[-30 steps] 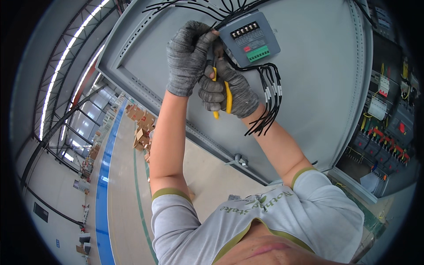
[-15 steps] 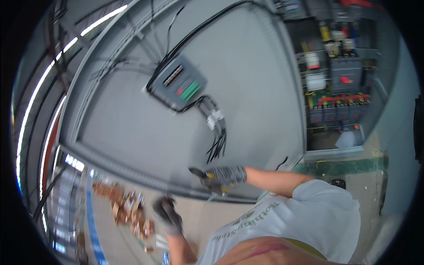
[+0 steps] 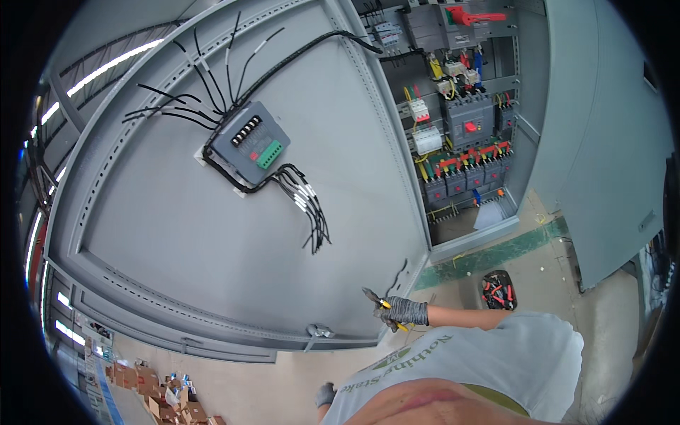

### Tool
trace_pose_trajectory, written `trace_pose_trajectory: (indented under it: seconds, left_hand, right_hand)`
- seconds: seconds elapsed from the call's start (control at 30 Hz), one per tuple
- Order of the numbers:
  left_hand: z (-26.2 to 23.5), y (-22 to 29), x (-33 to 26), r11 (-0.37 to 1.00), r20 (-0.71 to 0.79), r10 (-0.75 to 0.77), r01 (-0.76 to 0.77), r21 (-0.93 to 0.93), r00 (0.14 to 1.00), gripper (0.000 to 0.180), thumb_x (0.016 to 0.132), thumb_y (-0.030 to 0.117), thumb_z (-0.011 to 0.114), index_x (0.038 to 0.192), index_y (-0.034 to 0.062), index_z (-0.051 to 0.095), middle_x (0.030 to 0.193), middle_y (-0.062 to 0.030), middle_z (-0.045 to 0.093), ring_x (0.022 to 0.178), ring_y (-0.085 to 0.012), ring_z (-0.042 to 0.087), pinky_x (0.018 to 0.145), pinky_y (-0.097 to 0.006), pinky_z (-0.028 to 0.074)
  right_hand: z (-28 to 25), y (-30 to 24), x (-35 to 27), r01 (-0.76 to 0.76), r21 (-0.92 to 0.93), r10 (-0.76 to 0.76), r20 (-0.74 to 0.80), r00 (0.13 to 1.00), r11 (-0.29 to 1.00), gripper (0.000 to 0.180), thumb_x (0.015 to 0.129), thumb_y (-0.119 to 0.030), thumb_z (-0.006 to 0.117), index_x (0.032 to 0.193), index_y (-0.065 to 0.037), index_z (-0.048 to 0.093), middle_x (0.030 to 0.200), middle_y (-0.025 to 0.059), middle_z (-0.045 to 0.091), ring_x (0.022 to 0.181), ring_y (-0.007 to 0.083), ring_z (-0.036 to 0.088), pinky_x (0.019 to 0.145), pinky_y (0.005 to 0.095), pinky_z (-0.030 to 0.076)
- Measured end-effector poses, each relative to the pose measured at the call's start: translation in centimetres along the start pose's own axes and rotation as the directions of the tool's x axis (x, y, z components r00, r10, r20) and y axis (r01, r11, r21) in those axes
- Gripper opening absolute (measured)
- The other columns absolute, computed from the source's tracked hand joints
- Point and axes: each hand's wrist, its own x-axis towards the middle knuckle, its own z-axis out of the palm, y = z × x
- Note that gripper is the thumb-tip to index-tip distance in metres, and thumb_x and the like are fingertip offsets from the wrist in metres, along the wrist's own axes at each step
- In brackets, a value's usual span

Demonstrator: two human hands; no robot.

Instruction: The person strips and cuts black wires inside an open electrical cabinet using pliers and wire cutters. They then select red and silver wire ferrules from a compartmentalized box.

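Yellow-handled pliers [image 3: 375,296], tilted up-left (handles partly hidden), in right hand [image 3: 408,310]

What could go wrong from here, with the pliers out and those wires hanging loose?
The yellow-handled pliers in the right hand point toward the cabinet door and might scratch it if swung closer. The labelled black wires hang with free ends below the grey module and could snag if brushed.
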Motion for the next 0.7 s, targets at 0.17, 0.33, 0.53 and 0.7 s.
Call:
trace_pose_trajectory:
  seconds: [0.17, 0.33, 0.53, 0.7]
  left_hand:
    - [-8.7, 13.6, -1.5, 0.996, -0.087, 0.035, -0.042, -0.081, 0.996, 0.023, 0.085, 0.028, 0.061, 0.104, 0.0177, 0.065, 0.111, -0.0178, 0.065, 0.106, -0.0359, 0.062, 0.085, -0.048, 0.051]
    - [-10.6, 22.4, -4.1, 0.943, -0.439, 0.256, -0.322, -0.080, 0.861, 0.021, 0.088, 0.032, 0.058, 0.099, 0.0145, 0.063, 0.100, -0.0167, 0.065, 0.094, -0.0384, 0.062, 0.078, -0.050, 0.050]
    - [-17.8, 37.3, -5.0, 0.863, -0.748, 0.342, -0.505, 0.011, 0.569, 0.020, 0.095, 0.028, 0.052, 0.100, 0.0094, 0.058, 0.094, -0.0182, 0.062, 0.080, -0.0401, 0.061, 0.067, -0.051, 0.048]
    - [-36.9, 50.2, -9.3, 0.584, -0.962, 0.271, -0.800, 0.137, 0.033, 0.011, 0.090, 0.008, 0.062, 0.100, 0.0042, 0.059, 0.089, -0.0159, 0.062, 0.080, -0.0362, 0.060, 0.063, -0.046, 0.048]
  right_hand:
    - [-1.9, 1.3, -2.9, 0.046, 0.126, -0.034, -0.095, 0.995, 0.991, 0.015, 0.091, -0.018, 0.062, 0.093, -0.008, 0.052, 0.061, 0.0016, 0.051, 0.048, 0.0124, 0.051, 0.049, 0.0274, 0.046]
    - [-5.3, -0.4, -6.3, 0.182, 0.489, -0.110, -0.172, 0.979, 0.853, 0.021, 0.094, -0.027, 0.063, 0.093, -0.008, 0.053, 0.071, 0.0034, 0.056, 0.066, 0.0131, 0.060, 0.061, 0.0274, 0.052]
    - [-17.4, -13.1, -11.7, 0.316, -0.158, -0.347, -0.249, 0.904, 0.936, 0.044, 0.094, -0.049, 0.056, 0.094, -0.006, 0.059, 0.080, 0.0058, 0.064, 0.073, 0.0180, 0.065, 0.069, 0.0331, 0.054]
    - [-21.2, -31.8, -11.5, 0.526, -0.401, -0.549, 0.067, 0.833, 0.750, 0.040, 0.097, -0.043, 0.052, 0.101, -0.004, 0.059, 0.083, 0.0091, 0.069, 0.059, 0.0092, 0.060, 0.053, 0.0229, 0.048]
